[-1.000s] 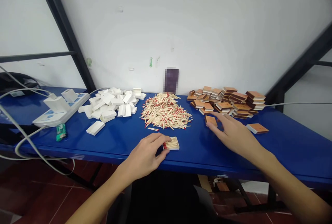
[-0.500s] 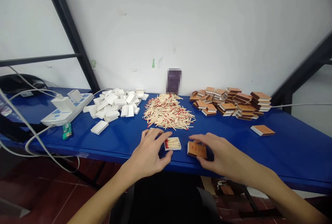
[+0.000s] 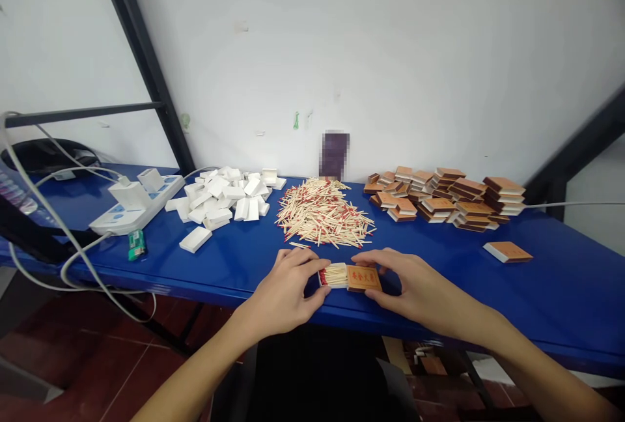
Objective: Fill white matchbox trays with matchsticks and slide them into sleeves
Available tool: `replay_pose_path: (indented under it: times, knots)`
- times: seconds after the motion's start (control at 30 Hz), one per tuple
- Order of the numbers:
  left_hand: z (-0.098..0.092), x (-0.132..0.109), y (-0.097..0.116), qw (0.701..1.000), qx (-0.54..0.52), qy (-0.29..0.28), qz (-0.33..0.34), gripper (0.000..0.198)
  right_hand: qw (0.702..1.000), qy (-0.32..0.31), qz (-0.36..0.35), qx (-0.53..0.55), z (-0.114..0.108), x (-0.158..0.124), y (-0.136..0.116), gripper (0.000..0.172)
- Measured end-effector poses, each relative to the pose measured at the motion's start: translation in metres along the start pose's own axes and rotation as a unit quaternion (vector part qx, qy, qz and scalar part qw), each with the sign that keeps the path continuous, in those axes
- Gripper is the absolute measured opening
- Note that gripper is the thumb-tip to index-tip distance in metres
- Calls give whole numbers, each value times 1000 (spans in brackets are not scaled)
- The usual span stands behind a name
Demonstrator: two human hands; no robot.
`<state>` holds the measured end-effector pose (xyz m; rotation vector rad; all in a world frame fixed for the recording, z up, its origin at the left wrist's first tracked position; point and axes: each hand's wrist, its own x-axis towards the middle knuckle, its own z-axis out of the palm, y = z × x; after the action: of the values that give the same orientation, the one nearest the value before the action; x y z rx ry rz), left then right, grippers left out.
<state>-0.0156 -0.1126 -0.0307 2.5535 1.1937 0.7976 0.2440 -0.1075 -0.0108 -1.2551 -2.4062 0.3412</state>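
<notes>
My left hand (image 3: 295, 285) grips a white matchbox tray (image 3: 336, 286) by its left end, thumb in front and fingers behind. Matches (image 3: 335, 273) with red heads toward the left lie in the tray. An orange-brown matchbox sleeve (image 3: 363, 278) is pinched between the thumb and fingers of my right hand (image 3: 407, 282). The tray's right end meets the sleeve's left opening; whether it is slightly inside I cannot tell. Behind both hands lies a heap of loose matches (image 3: 325, 213).
White trays (image 3: 227, 194) are piled at left, with a single white tray (image 3: 195, 239) in front. Brown matchbox sleeves (image 3: 439, 197) are stacked at right, near a lone matchbox (image 3: 508, 251). A power strip (image 3: 141, 204), cables and a green packet (image 3: 137, 245) lie far left on the blue table (image 3: 430, 311).
My right hand has brought the sleeve leftward, level with the tray, and the two now meet. My left hand has closed on the tray's end. The whole view has shifted slightly.
</notes>
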Motion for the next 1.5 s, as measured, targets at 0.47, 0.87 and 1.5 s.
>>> replay_pose_path:
  times: [0.47, 0.87, 1.5]
  knots:
    - [-4, 0, -1, 998, -52, -12, 18, 34, 994, -33, 7, 104, -10, 6, 3, 33]
    - [-7, 2, 0, 998, -66, -15, -8, 32, 993, -25, 29, 109, -8, -1, 3, 30]
    - [-10, 3, -1, 996, -84, -36, -12, 31, 993, -23, 15, 117, -6, -3, 2, 27]
